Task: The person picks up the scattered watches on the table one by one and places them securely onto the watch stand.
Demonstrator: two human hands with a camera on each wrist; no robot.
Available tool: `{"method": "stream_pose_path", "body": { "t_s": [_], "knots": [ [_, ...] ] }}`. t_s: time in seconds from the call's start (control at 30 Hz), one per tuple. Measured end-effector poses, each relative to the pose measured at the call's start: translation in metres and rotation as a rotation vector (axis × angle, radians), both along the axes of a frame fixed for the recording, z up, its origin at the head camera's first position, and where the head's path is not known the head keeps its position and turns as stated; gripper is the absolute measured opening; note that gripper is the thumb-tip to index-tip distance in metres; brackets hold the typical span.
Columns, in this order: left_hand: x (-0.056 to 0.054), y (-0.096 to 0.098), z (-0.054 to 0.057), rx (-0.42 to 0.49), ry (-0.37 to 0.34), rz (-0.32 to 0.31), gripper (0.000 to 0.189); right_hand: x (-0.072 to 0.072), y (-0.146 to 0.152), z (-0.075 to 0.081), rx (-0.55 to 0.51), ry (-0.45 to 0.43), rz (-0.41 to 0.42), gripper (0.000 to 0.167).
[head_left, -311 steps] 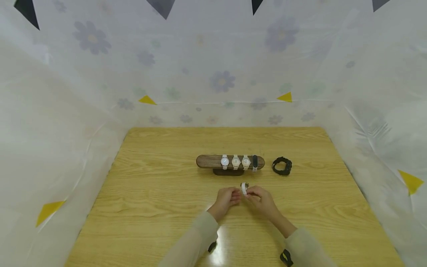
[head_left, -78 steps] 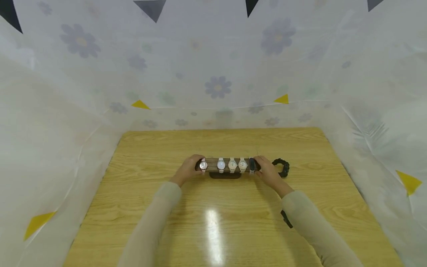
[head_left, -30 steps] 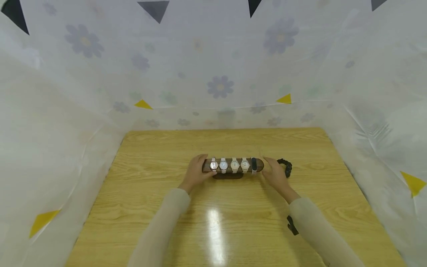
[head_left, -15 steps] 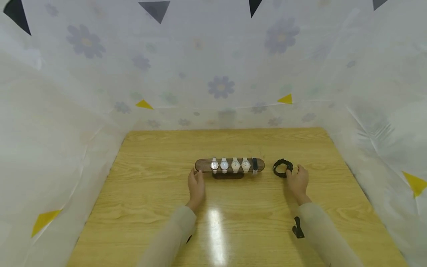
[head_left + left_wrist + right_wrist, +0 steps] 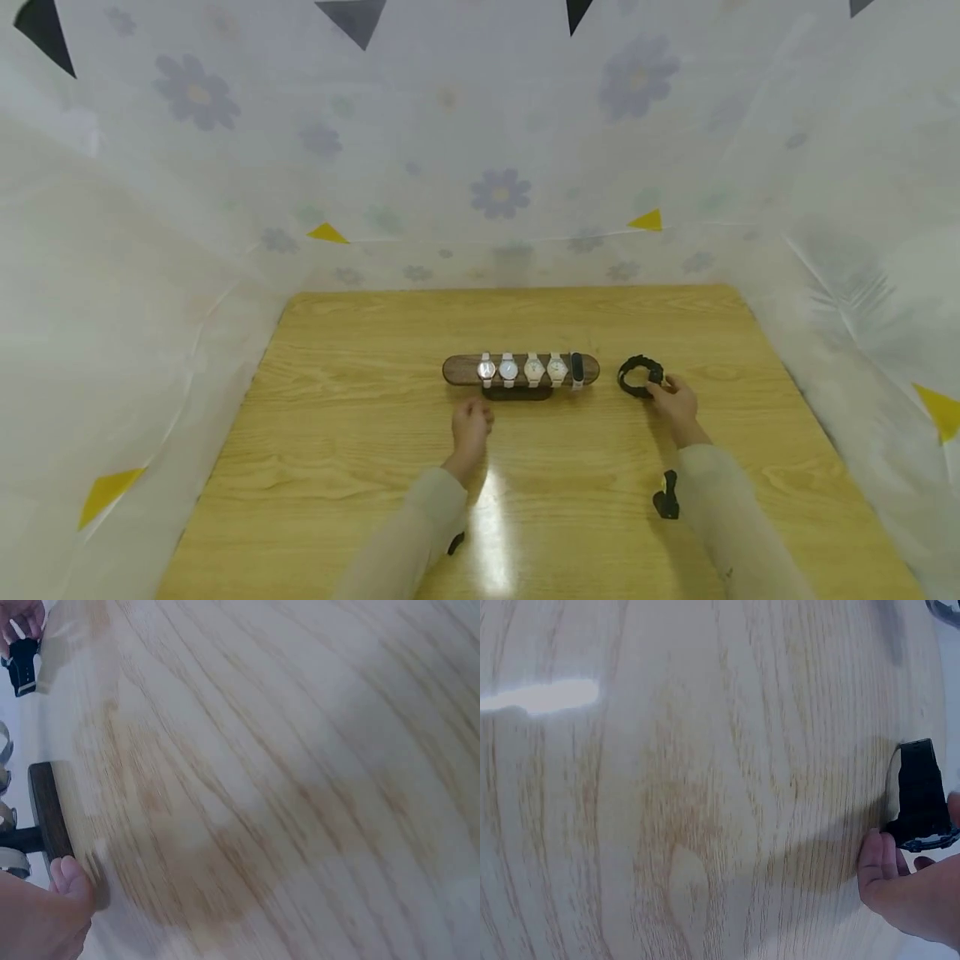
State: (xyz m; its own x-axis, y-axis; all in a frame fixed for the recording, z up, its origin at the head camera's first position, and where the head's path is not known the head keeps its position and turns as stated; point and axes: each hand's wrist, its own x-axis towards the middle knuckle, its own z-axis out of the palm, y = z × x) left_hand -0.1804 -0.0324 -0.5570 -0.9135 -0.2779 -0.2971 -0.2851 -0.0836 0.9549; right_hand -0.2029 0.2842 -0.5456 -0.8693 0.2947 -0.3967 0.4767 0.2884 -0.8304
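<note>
A dark wooden watch stand (image 5: 460,370) holds a row of several watches with pale straps, such as the leftmost watch (image 5: 486,369). At the row's right end sits a fitness band (image 5: 577,367) with a black face. My left hand (image 5: 470,425) holds nothing, its fingers loosely bent near the stand's base (image 5: 49,806). Right of the stand, a black watch (image 5: 921,787) forms a loop on the table. My right hand (image 5: 675,407) pinches it at its case, with thumb and fingers on either side in the right wrist view.
The wooden table (image 5: 337,400) is enclosed by pale flowered sheeting (image 5: 420,150) at the back and sides. A small black object (image 5: 666,496) shows beside the right sleeve. Glare lies on the table's front middle.
A white-strapped watch, earlier in my right hand, is now on the stand and was slid rightward. Both hands left the stand; the right took the black watch, the left moved to the base.
</note>
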Motion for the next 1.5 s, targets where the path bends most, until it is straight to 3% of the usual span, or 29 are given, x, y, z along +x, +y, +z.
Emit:
{"method": "stream_pose_path", "body": {
  "t_s": [0.1,0.2,0.27,0.33,0.43,0.53,0.57,0.67,0.77,0.8,0.83,0.87,0.93,1.0,1.03,1.07,1.1,1.13,1.2,1.3,1.33,1.5],
  "knots": [
    [0.003,0.010,0.002,0.035,-0.021,-0.028,0.027,0.000,0.002,-0.001,0.011,-0.019,0.048,0.072],
    [0.003,0.019,-0.008,0.046,-0.003,-0.056,0.026,-0.001,0.005,-0.002,0.069,-0.032,0.114,0.074],
    [-0.006,0.025,-0.043,0.056,0.065,-0.073,0.021,-0.001,0.005,-0.003,0.116,-0.033,0.153,0.075],
    [-0.020,0.031,-0.091,0.082,0.129,-0.090,0.015,0.000,0.003,-0.004,0.137,-0.015,0.170,0.076],
    [-0.036,0.040,-0.146,0.108,0.190,-0.126,0.011,0.002,-0.003,-0.007,0.165,0.044,0.171,0.075],
    [-0.031,0.046,-0.132,0.105,0.130,-0.147,0.013,0.004,-0.011,-0.010,0.193,0.118,0.150,0.071],
    [-0.024,0.048,-0.116,0.098,0.090,-0.151,0.015,0.006,-0.014,-0.011,0.198,0.136,0.140,0.069],
    [-0.011,0.053,-0.084,0.093,0.079,-0.173,0.015,0.011,-0.023,-0.011,0.184,0.194,0.098,0.066],
    [-0.003,0.056,-0.069,0.073,0.092,-0.233,0.016,0.018,-0.034,-0.010,0.163,0.242,0.054,0.064],
    [0.001,0.058,-0.061,0.054,0.128,-0.256,0.016,0.021,-0.038,-0.011,0.161,0.266,0.037,0.063],
    [0.000,0.059,-0.067,0.058,0.191,-0.292,0.017,0.024,-0.042,-0.010,0.162,0.288,0.023,0.062],
    [0.004,0.061,-0.056,0.031,0.150,-0.308,0.019,0.027,-0.046,-0.011,0.169,0.307,0.013,0.061],
    [0.008,0.063,-0.049,0.021,0.179,-0.352,0.020,0.035,-0.056,-0.010,0.184,0.356,-0.001,0.059],
    [0.014,0.066,-0.030,0.013,0.183,-0.371,0.021,0.042,-0.065,-0.010,0.203,0.396,0.002,0.059],
    [0.015,0.067,-0.028,0.010,0.173,-0.384,0.022,0.046,-0.070,-0.010,0.216,0.407,0.009,0.059],
    [0.021,0.068,-0.011,0.000,0.124,-0.383,0.022,0.049,-0.075,-0.010,0.230,0.415,0.015,0.058],
    [0.025,0.068,0.002,-0.005,0.137,-0.392,0.022,0.052,-0.079,-0.009,0.239,0.421,0.022,0.058],
    [0.027,0.068,0.007,0.003,0.138,-0.402,0.023,0.055,-0.083,-0.009,0.246,0.420,0.031,0.058],
    [0.028,0.069,0.011,0.014,0.126,-0.412,0.024,0.061,-0.091,-0.008,0.265,0.418,0.046,0.057],
    [0.027,0.070,0.008,0.039,0.120,-0.427,0.026,0.068,-0.102,-0.010,0.281,0.447,0.073,0.057],
    [0.024,0.071,0.001,0.051,0.107,-0.430,0.026,0.070,-0.105,-0.010,0.292,0.472,0.085,0.057],
    [0.024,0.069,0.003,0.063,0.103,-0.467,0.027,0.077,-0.119,-0.015,0.372,0.691,0.168,0.061]
  ]
}}
